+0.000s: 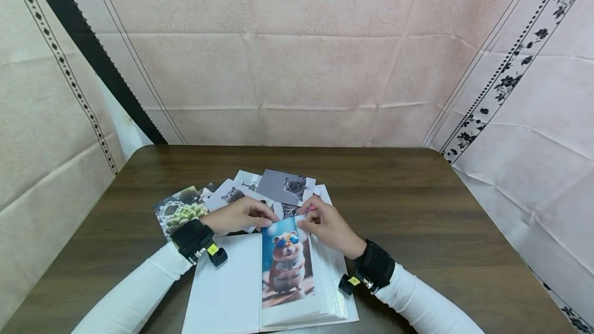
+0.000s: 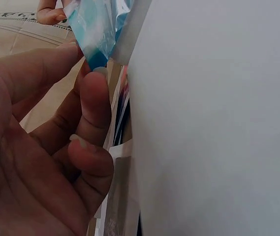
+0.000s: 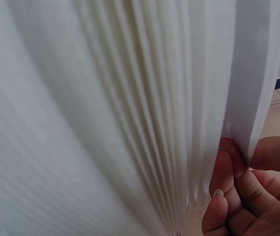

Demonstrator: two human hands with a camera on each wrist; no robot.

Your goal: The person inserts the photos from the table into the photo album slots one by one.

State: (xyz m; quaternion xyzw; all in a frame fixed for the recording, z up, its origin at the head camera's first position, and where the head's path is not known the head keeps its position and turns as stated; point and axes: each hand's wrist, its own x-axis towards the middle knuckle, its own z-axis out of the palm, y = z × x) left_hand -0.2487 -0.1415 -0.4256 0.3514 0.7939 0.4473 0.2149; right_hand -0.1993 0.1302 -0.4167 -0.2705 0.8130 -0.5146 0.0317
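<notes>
An open photo album [image 1: 227, 285] lies at the table's near side, its blank inside cover to the left. On its first page shows a photo [image 1: 286, 267] of a small furry animal in sunglasses against blue. My left hand [image 1: 242, 215] pinches the blue top left corner; glossy clear plastic [image 2: 122, 14] shows over the blue in the left wrist view. At the top right corner my right hand [image 1: 330, 227] pinches the page edge [image 3: 250, 83] between thumb and fingers. The fanned pages [image 3: 144, 98] fill most of the right wrist view.
Beyond the album, several loose photos overlap on the brown wooden table [image 1: 394, 189]. A grey cat photo [image 1: 284, 187] lies at the back, a green succulent photo [image 1: 183, 213] at the left, partly behind my left hand. Patterned cloth [image 1: 287, 76] hangs behind the table.
</notes>
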